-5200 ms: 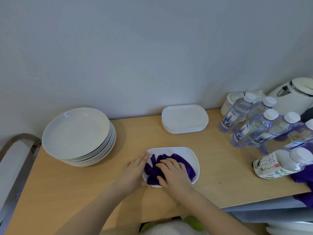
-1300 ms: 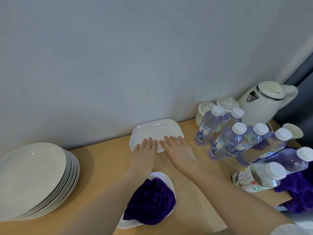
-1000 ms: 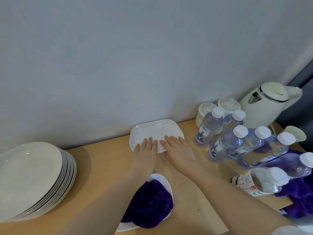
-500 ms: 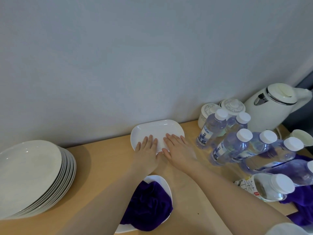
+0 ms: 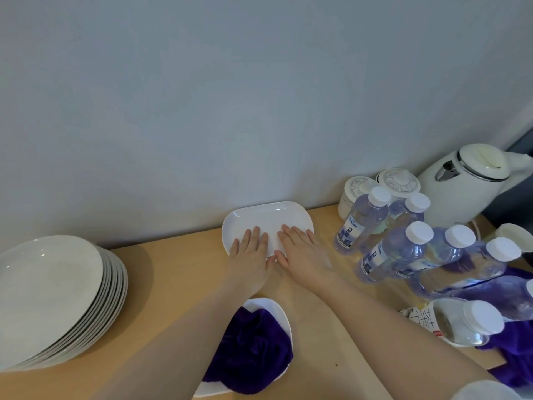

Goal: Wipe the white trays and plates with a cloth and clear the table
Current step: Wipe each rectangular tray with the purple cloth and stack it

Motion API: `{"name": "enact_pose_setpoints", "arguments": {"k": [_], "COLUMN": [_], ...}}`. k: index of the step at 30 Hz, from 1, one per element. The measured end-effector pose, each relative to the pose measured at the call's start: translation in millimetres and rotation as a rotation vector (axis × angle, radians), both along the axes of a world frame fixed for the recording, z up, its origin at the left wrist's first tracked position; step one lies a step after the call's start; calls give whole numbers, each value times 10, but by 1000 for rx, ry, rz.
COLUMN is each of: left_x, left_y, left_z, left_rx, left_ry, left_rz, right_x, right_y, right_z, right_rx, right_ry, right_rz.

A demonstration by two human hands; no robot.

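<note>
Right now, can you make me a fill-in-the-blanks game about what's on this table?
1. Both hands, the left hand and the right hand, rest flat on the stack of white ____.
2. The purple cloth lies in the near tray, and ____ hand holds it.
3. The stack of round plates sits on the ____ side of the table.
4. The water bottles have ____ caps.

Missing words: trays; neither; left; white

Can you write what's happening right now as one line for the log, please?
left hand: flat on white tray stack | right hand: flat on same stack | purple cloth: lying in near tray, unheld | round plates: stacked left
</note>
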State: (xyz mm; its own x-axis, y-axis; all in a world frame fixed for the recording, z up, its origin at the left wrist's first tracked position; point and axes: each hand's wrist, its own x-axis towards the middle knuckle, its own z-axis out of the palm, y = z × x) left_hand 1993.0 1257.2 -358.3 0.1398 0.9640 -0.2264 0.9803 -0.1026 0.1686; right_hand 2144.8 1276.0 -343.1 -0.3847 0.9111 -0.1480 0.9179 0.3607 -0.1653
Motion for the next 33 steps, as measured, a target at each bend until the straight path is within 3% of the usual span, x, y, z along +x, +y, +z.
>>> {"name": "enact_pose_setpoints", "arguments": {"k": [4, 10, 15, 19, 25, 28, 33], "left_x": [-69, -324, -644, -940, -1182, -1265, -1357], "left_y": [-9, -382, -1007, -1439, -1718, -1772, -1822], "left_z": [82, 218, 230, 70, 20, 36, 55], "left_rx": [6, 174, 186, 58, -44, -68, -133], "left_ry": [-98, -206, -415, -421, -412, -342, -376], "left_rz": [-26, -72, 138, 262, 224, 166, 68], "right_x": [-28, -206, -453, -636, -733, -713, -843], "right_y": [-58, -533, -1113, -1441, -1660, -1642, -1675], "right_z": [68, 115, 87, -13, -186, -195, -196], "right_rx": [29, 45, -54, -127, -156, -99, -28], "right_ry": [32, 232, 332, 274, 38, 30, 71], "right_rz": [-11, -53, 14, 62, 130, 69, -113]}}
